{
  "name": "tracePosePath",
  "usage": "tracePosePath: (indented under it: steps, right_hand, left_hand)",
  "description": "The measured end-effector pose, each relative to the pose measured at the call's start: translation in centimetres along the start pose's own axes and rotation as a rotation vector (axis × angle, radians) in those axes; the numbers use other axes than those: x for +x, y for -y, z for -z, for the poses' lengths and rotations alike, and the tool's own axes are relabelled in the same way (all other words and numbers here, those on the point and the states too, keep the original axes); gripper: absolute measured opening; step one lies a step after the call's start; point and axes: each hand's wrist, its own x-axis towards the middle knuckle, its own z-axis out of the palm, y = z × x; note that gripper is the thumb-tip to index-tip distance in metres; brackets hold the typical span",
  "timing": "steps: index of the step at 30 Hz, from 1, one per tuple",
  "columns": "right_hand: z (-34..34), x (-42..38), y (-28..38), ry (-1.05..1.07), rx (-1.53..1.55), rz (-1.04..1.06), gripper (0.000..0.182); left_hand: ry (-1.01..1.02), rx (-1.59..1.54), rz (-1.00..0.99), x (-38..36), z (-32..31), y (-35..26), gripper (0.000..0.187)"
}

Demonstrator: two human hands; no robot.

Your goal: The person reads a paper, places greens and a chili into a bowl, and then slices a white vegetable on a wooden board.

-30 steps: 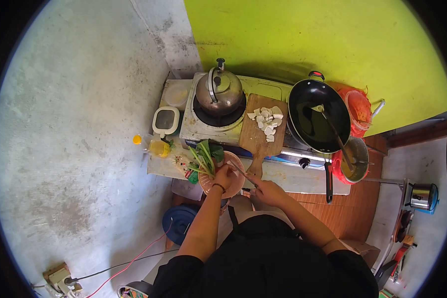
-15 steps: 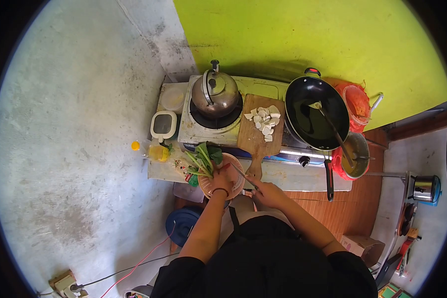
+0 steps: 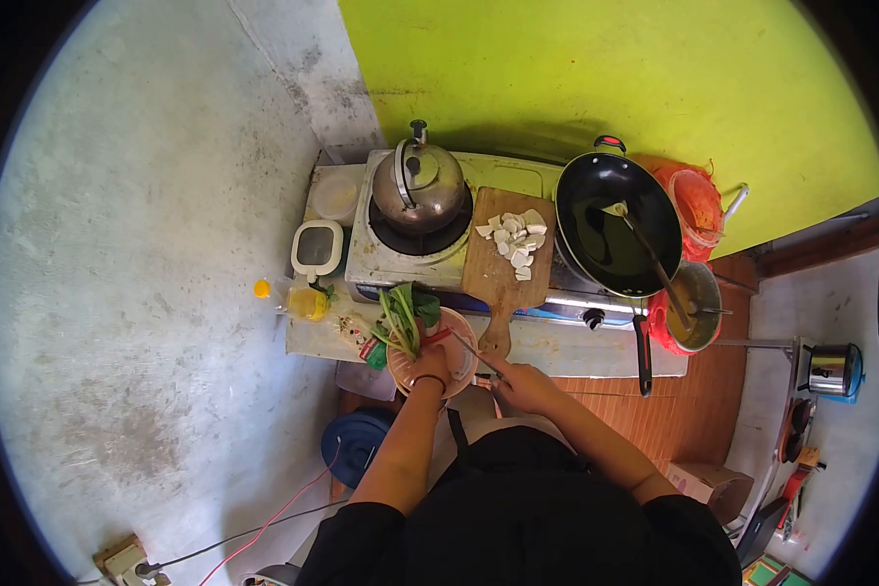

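My left hand (image 3: pixel 428 365) is closed over a pink plastic basket (image 3: pixel 464 375), with a slim red chili (image 3: pixel 438 336) sticking out from its fingers. Leafy greens (image 3: pixel 397 314) with pale green stems lie at the basket's far left side, right by that hand. In my right hand (image 3: pixel 523 388) is a knife (image 3: pixel 467 343), its blade pointing left over the basket toward the chili. Beyond the basket, a wooden cutting board (image 3: pixel 484 278) rests across the stove and carries white cut pieces (image 3: pixel 520 234).
A metal kettle (image 3: pixel 430 186) stands on the left burner of the stove (image 3: pixel 376 256). To the right sits a black wok (image 3: pixel 596 200) with a spatula (image 3: pixel 645 239), its handle reaching toward me. Further right is a metal pot (image 3: pixel 695 288). An oil bottle (image 3: pixel 308 303) lies at left.
The red chili and my left hand have shifted slightly within the basket. The knife stays close to them, and the whole view has drifted a little.
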Motion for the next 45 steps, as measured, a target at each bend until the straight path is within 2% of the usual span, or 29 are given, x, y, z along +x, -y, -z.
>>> tracePosePath:
  steps: [1,3,5,8,11,14,20,26,32,38,41,45]
  right_hand:
    - [0.1,0.0,0.2,0.011,0.006,-0.007,0.060]
    - [0.3,0.0,0.6,0.022,-0.009,-0.019,0.060]
    - [0.6,0.0,0.9,0.026,-0.003,-0.021,0.060]
    - [0.9,0.0,1.0,0.022,0.031,-0.004,0.057]
    - [1.0,0.2,0.9,0.016,0.050,0.006,0.057]
    - [1.7,0.1,1.5,0.024,0.067,0.001,0.058]
    - [2.1,0.0,1.4,0.000,0.092,0.012,0.060]
    - [2.3,-0.6,0.7,-0.051,0.074,-0.002,0.062]
    - [3.7,-1.5,0.1,-0.118,0.057,-0.054,0.064]
    - [5.0,-2.1,-0.9,-0.219,0.095,-0.124,0.066]
    - [5.4,-1.8,-1.3,-0.265,0.108,-0.134,0.066]
    - [5.4,-0.8,-2.2,-0.334,0.081,-0.118,0.065]
  left_hand:
    - [0.201,0.004,-0.038,-0.4,4.4,-0.5,0.056]
    - [0.367,-0.218,-0.031,-0.8,8.5,-0.6,0.051]
    - [0.281,-0.669,0.056,-0.8,9.6,0.0,0.041]
    - [0.382,-1.383,0.326,-1.0,11.0,0.4,0.028]
    - [0.376,-1.905,0.320,-1.8,13.0,0.9,0.022]
    - [0.404,-2.335,0.300,-2.3,12.4,1.9,0.022]
    - [0.393,-2.388,0.134,-2.2,14.5,1.4,0.034]
    - [0.395,-2.116,0.205,-0.9,15.8,0.1,0.042]
    - [0.418,-2.151,0.036,1.5,16.0,-2.4,0.039]
    - [0.156,-1.671,-0.135,4.9,16.7,-6.0,0.038]
    - [0.077,-1.467,-0.110,7.1,16.6,-7.5,0.037]
    - [0.110,-1.459,-0.080,9.0,17.3,-9.0,0.035]
